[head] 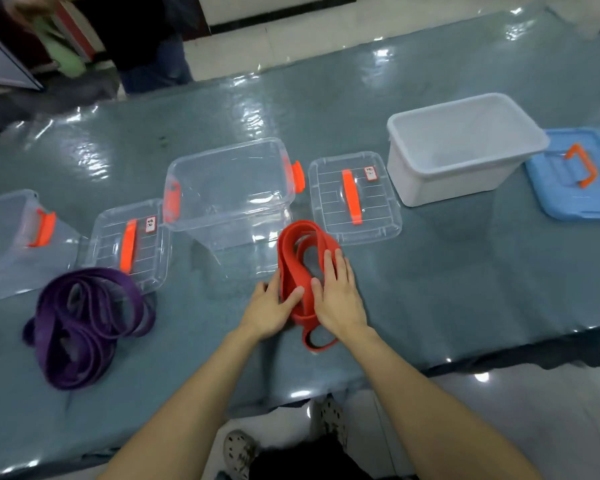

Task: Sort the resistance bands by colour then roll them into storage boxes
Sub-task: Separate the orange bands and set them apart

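Currently red band coiled on table, held between both hands. Left hand grips its left side, thumb over the strands. Right hand lies on the coil, fingers straight. Just beyond hands: clear box. Left of left hand: purple band, loose heap.

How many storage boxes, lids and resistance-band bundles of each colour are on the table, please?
Clear storage boxes: 2
White storage box: 1
Clear lids: 2
Blue lid: 1
Red band bundle: 1
Purple band bundle: 1
Total: 8
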`<state>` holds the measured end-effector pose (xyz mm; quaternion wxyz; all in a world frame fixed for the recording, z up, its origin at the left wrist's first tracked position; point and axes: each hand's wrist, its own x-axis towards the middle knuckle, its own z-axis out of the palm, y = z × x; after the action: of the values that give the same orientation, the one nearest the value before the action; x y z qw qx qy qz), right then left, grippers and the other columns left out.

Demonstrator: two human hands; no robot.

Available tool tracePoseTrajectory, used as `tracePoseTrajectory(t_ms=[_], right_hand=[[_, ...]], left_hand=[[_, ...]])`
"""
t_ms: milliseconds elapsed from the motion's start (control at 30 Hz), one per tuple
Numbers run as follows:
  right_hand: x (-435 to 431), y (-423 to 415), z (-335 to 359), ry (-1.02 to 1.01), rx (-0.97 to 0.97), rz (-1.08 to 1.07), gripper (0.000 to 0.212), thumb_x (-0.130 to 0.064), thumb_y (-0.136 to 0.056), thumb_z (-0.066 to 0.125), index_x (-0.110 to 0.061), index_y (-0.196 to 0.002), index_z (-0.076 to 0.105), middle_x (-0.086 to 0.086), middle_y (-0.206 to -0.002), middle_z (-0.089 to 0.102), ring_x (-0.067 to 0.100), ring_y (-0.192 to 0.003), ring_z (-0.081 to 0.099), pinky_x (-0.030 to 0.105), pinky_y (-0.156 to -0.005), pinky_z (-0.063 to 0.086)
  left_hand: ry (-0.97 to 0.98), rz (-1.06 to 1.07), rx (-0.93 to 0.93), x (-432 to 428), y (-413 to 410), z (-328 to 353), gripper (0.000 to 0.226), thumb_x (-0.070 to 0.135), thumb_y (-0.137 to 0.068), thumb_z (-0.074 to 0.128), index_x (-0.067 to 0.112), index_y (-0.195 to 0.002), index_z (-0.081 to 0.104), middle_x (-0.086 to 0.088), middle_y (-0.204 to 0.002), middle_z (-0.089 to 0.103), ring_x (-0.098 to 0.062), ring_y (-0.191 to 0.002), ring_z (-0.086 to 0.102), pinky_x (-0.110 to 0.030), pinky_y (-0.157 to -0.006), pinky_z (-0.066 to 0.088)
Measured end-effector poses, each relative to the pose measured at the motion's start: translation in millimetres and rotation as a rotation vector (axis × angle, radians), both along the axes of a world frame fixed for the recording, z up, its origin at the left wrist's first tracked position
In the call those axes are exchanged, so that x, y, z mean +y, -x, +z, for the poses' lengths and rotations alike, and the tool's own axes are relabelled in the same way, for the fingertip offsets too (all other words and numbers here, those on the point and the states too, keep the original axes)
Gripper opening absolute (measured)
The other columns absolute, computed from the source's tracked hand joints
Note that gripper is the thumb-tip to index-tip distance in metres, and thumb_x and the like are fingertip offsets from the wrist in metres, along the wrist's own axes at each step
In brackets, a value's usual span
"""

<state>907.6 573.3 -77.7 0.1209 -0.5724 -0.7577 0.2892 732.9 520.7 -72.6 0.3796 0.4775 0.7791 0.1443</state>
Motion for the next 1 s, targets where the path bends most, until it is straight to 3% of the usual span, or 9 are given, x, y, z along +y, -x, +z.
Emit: tracePoseTrajectory(t_ms=[100, 167, 267, 367, 500, 633, 700, 833, 1000], right_hand=[[4.0, -3.0, 10.3, 0.011, -0.016, 0.008, 0.075, -0.043, -0.113, 0.044, -0.009, -0.172, 0.013, 0.015, -0.18, 0.011, 0.034, -0.165, 0.016, 0.049, -0.132, 0.021], [6.1, -6.0, 21.0, 0.001, -0.042, -0.011, 0.077, -0.047, -0.111, 0.047, -0.007, -0.17, 0.017, 0.015, -0.177, 0.022, 0.032, -0.162, 0.025, 0.05, -0.13, 0.026], [5.7, -14.0, 37.1, -0.085, -0.119, -0.023, 0.074, -0.047, -0.108, 0.051, -0.004, -0.165, 0.03, 0.014, -0.168, 0.04, 0.03, -0.155, 0.038, 0.047, -0.126, 0.033], [-1.8, -22.3, 53.1, -0.229, -0.295, 0.035, 0.056, -0.045, -0.106, 0.049, -0.01, -0.151, 0.048, 0.011, -0.157, 0.05, 0.029, -0.147, 0.045, 0.045, -0.119, 0.038], [-21.3, -3.5, 69.6, -0.31, -0.348, 0.198, 0.039, -0.039, -0.106, 0.047, -0.014, -0.133, 0.06, 0.007, -0.14, 0.061, 0.029, -0.136, 0.053, 0.045, -0.111, 0.042], [-46.6, 64.1, 70.3, -0.365, -0.342, 0.462, 0.033, -0.033, -0.105, 0.045, -0.013, -0.124, 0.062, 0.01, -0.128, 0.064, 0.033, -0.123, 0.058, 0.048, -0.104, 0.043], [-62.9, 107.1, 70.7, -0.376, -0.302, 0.547, 0.029, -0.03, -0.104, 0.049, -0.01, -0.119, 0.065, 0.014, -0.122, 0.066, 0.037, -0.118, 0.06, 0.05, -0.102, 0.045], [-102.5, 199.6, 72.0, -0.429, -0.308, 0.703, 0.028, -0.028, -0.104, 0.044, -0.012, -0.119, 0.062, 0.012, -0.122, 0.064, 0.036, -0.118, 0.059, 0.048, -0.104, 0.043], [-161.4, 333.0, 76.2, -0.496, -0.255, 0.794, 0.021, -0.019, -0.096, 0.054, -0.011, -0.112, 0.066, 0.012, -0.114, 0.069, 0.037, -0.111, 0.064, 0.047, -0.098, 0.048]], left_hand=[[-0.072, 0.029, -0.024, -0.5, 5.6, 3.9, 0.061, 0.072, -0.1, 0.058, 0.038, -0.151, 0.056, -0.002, -0.127, 0.056, -0.024, -0.128, 0.06, -0.045, -0.119, 0.045], [-0.093, 0.058, -0.033, 0.2, 6.7, 10.5, 0.056, 0.069, -0.102, 0.058, 0.027, -0.138, 0.065, -0.003, -0.13, 0.068, -0.025, -0.124, 0.067, -0.047, -0.113, 0.05], [-0.108, 0.066, -0.022, -2.8, 8.3, 22.5, 0.056, 0.061, -0.106, 0.058, 0.019, -0.142, 0.062, -0.007, -0.136, 0.074, -0.027, -0.119, 0.071, -0.043, -0.106, 0.054], [-0.124, 0.001, 0.05, -9.6, 18.1, 31.4, 0.051, 0.051, -0.109, 0.058, 0.016, -0.147, 0.061, -0.009, -0.14, 0.072, -0.029, -0.12, 0.071, -0.043, -0.105, 0.055], [-0.167, -0.164, 0.374, -36.9, 45.7, 48.1, 0.05, 0.053, -0.11, 0.053, 0.02, -0.146, 0.061, -0.005, -0.142, 0.066, -0.03, -0.13, 0.064, -0.044, -0.106, 0.053], [-0.287, -0.25, 0.703, -83.3, 101.3, 63.2, 0.032, 0.047, -0.106, 0.057, 0.02, -0.118, 0.067, -0.003, -0.113, 0.067, -0.033, -0.106, 0.068, -0.045, -0.086, 0.055], [-0.325, -0.265, 0.811, -114.0, 136.8, 68.5, 0.028, 0.043, -0.104, 0.059, 0.018, -0.111, 0.069, -0.005, -0.105, 0.068, -0.034, -0.1, 0.068, -0.047, -0.084, 0.053], [-0.334, -0.213, 0.922, -180.3, 218.3, 78.1, 0.03, 0.043, -0.105, 0.051, 0.018, -0.108, 0.068, -0.006, -0.106, 0.067, -0.033, -0.102, 0.066, -0.046, -0.088, 0.051], [-0.328, -0.105, 0.996, -259.6, 339.8, 85.0, 0.027, 0.039, -0.102, 0.057, 0.016, -0.111, 0.069, -0.008, -0.107, 0.068, -0.033, -0.103, 0.067, -0.047, -0.088, 0.052]])
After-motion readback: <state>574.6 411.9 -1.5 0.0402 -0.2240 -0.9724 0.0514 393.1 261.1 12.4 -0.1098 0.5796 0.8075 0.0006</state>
